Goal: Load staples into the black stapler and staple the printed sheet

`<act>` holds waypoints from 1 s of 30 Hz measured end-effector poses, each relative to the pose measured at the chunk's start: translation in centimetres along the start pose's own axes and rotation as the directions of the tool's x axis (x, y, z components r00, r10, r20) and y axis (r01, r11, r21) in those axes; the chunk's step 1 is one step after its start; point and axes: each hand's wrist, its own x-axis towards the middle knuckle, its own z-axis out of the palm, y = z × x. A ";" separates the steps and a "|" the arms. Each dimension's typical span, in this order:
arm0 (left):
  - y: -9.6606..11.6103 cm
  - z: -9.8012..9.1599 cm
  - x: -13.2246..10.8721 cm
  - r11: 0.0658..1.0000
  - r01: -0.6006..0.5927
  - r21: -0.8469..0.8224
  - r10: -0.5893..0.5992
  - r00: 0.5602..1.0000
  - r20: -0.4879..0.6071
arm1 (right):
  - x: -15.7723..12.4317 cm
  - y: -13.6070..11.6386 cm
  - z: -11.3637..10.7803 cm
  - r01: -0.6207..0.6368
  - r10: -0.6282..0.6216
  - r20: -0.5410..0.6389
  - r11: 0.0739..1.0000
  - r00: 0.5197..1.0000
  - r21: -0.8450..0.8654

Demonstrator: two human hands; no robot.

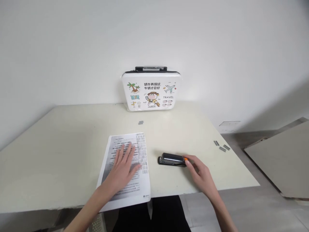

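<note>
My left hand [123, 167] lies flat with its fingers spread on a sheet of printed paper [131, 191]. The sheet bears dense text and rows of staple-like marks along its right side, and its lower edge hangs past the table's front. To the right of the paper a black stapler [172, 158] with an orange piece at its rear rests on the table. My right hand [200, 174] pinches that rear end between thumb and fingers. The stapler's front points left, towards the sheet, and does not touch it.
Grey staple strips [140, 122] lie beyond the paper, and several more strips [222, 147] sit near the right edge of the pale table [60, 154]. A white case [152, 91] with cartoon prints stands against the wall at the back. A board [282, 158] leans at the right.
</note>
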 end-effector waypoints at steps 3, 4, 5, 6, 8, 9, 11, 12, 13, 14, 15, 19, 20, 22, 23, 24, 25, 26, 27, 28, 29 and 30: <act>-2.2 0.4 -0.2 0.999 0.010 0.037 -0.010 1.000 -0.004 | 0.1 -0.1 -0.1 -0.025 0.025 0.010 1.000 1.000 0.012; -2.6 0.5 0.0 0.999 0.010 0.037 -0.009 1.000 -0.005 | 0.1 -0.1 -0.2 -0.035 0.035 0.012 0.999 0.999 0.013; -2.9 0.5 0.2 0.999 0.008 0.033 -0.008 1.000 -0.002 | 0.1 -0.2 -0.2 -0.048 0.048 0.012 0.999 0.999 0.012; -3.1 0.4 0.4 1.000 0.008 0.028 -0.008 1.000 0.006 | 0.1 -0.4 -0.1 -0.064 0.064 0.010 0.998 0.998 0.010; -3.4 0.1 0.8 1.000 0.013 0.017 -0.013 0.999 0.034 | 0.1 -0.6 0.1 -0.103 0.103 -0.002 0.995 0.995 0.007; -3.5 -0.1 1.0 1.000 0.016 0.012 -0.017 0.999 0.050 | 0.1 -0.7 0.2 -0.122 0.122 -0.013 0.993 0.992 0.008; -3.5 -0.5 1.1 1.000 0.018 0.000 -0.018 0.997 0.070 | 0.1 -0.9 0.6 -0.147 0.147 -0.040 0.989 0.988 0.014; -3.5 -0.7 1.1 1.000 0.019 -0.008 -0.018 0.997 0.069 | 0.1 -1.0 0.7 -0.152 0.153 -0.050 0.988 0.987 0.017; -3.4 -0.8 1.1 1.000 0.018 -0.018 -0.017 0.998 0.064 | 0.2 -1.0 0.9 -0.155 0.156 -0.058 0.988 0.986 0.017; -3.1 -0.9 1.1 0.999 0.018 -0.030 -0.016 0.998 0.057 | 0.2 -1.1 1.0 -0.157 0.158 -0.064 0.987 0.985 0.015; -2.8 -1.0 1.2 0.999 0.017 -0.045 -0.014 0.999 0.052 | 0.2 -1.1 1.1 -0.159 0.160 -0.067 0.987 0.985 0.013; -0.3 -1.4 2.0 0.991 -0.032 -0.126 0.042 0.996 0.077 | 0.3 -1.4 1.3 -0.169 0.168 -0.085 0.986 0.982 0.000; 0.5 -1.5 2.2 0.987 -0.059 -0.150 0.072 0.994 0.085 | 0.3 -1.4 1.3 -0.166 0.165 -0.088 0.986 0.982 -0.003; 2.0 -1.7 2.8 0.973 -0.122 -0.196 0.141 0.986 0.088 | 0.3 -1.4 1.4 -0.148 0.147 -0.094 0.989 0.985 -0.004; 2.7 -1.7 3.1 0.964 -0.152 -0.217 0.173 0.982 0.080 | 0.4 -1.4 1.5 -0.135 0.135 -0.096 0.991 0.986 -0.002; 3.3 -1.8 3.4 0.956 -0.179 -0.233 0.200 0.977 0.071 | 0.4 -1.3 1.6 -0.124 0.123 -0.095 0.992 0.988 0.002; 3.8 -1.7 3.7 0.947 -0.204 -0.247 0.225 0.972 0.062 | 0.4 -1.3 1.6 -0.115 0.115 -0.095 0.993 0.989 0.009; 4.2 -1.6 3.9 0.939 -0.227 -0.257 0.249 0.967 0.054 | 0.4 -1.2 1.7 -0.111 0.112 -0.097 0.994 0.989 0.017; 4.5 -1.5 4.2 0.931 -0.249 -0.266 0.270 0.962 0.045 | 0.5 -1.2 1.7 -0.112 0.114 -0.099 0.993 0.989 0.022; 4.8 -1.2 4.5 0.924 -0.270 -0.272 0.289 0.957 0.032 | 0.5 -1.1 1.7 -0.117 0.119 -0.101 0.993 0.988 0.024; 5.1 -1.0 4.8 0.915 -0.291 -0.279 0.308 0.951 0.017 | 0.5 -1.1 1.7 -0.124 0.126 -0.103 0.992 0.987 0.023; 5.4 -0.7 5.2 0.906 -0.310 -0.287 0.323 0.946 -0.002 | 0.5 -1.0 1.7 -0.130 0.131 -0.106 0.991 0.986 0.019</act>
